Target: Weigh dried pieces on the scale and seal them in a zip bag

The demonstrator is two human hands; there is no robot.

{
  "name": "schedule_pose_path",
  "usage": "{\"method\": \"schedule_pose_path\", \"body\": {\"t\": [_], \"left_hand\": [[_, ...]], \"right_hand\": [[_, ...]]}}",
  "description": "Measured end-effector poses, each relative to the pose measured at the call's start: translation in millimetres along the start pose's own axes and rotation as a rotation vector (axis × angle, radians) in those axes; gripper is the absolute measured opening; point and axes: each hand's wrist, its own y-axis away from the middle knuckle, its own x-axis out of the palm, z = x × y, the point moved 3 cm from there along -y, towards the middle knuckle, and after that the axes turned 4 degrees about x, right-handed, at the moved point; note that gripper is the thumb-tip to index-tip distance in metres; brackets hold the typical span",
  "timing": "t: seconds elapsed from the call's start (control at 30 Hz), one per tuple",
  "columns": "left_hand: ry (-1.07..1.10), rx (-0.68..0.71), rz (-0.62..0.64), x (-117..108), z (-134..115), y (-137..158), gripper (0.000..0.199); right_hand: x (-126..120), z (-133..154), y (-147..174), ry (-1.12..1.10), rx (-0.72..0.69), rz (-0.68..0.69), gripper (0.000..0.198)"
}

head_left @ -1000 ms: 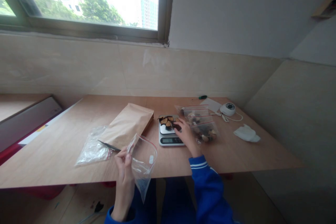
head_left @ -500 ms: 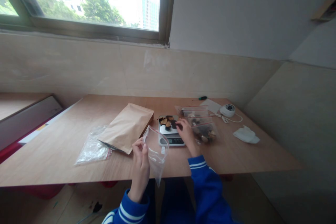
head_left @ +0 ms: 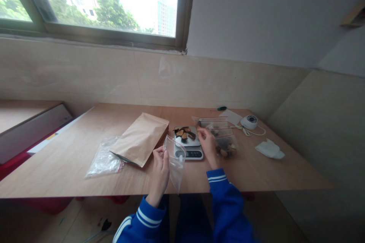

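We cannot read the scale display, too small. Our right hand hides part of the filled bags; both sleeves run off the bottom edge.

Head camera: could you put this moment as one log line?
left hand: holds clear bag open | right hand: at dried slices on scale | paper pouch: flat on table

Both hands, left hand and right hand, were bare; sleeves were bright blue with white-striped ribbed cuffs.
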Motion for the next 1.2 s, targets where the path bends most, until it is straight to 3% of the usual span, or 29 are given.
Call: {"method": "schedule_pose_path", "body": {"t": [0.13,0.23,0.4,0.5,0.6,0.97,1.1,1.2], "left_hand": [[0.014,-0.001,0.006,0,0,1,0.03],[0.034,-0.006,0.007,1,-1,2,0.029],[0.027,0.017,-0.007,3,-3,4,0.029],[-0.014,0.002,-0.018,2,-2,4,0.031],[-0.033,-0.024,-0.028,-1,-1,3,0.033],[-0.02,-0.009,-0.093,-9,-1,4,0.03],[-0.008,-0.027,-0.105,-8,3,4,0.033],[-0.004,-0.021,-0.126,-9,5,5,0.033]], "right_hand": [[-5,9,1,-0.146,0.098,-0.05,0.022],[-9,40,9,-0.352,0.113,-0.016,0.021],[-7,105,33,-0.531,0.02,0.287,0.019],[-3,122,44,-0.514,-0.026,0.442,0.022],[0,121,49,-0.479,-0.035,0.488,0.024],[14,90,40,-0.55,0.027,0.37,0.03],[21,63,23,-0.163,-0.102,0.163,0.029],[38,47,17,0.14,-0.149,0.202,0.034]]}}
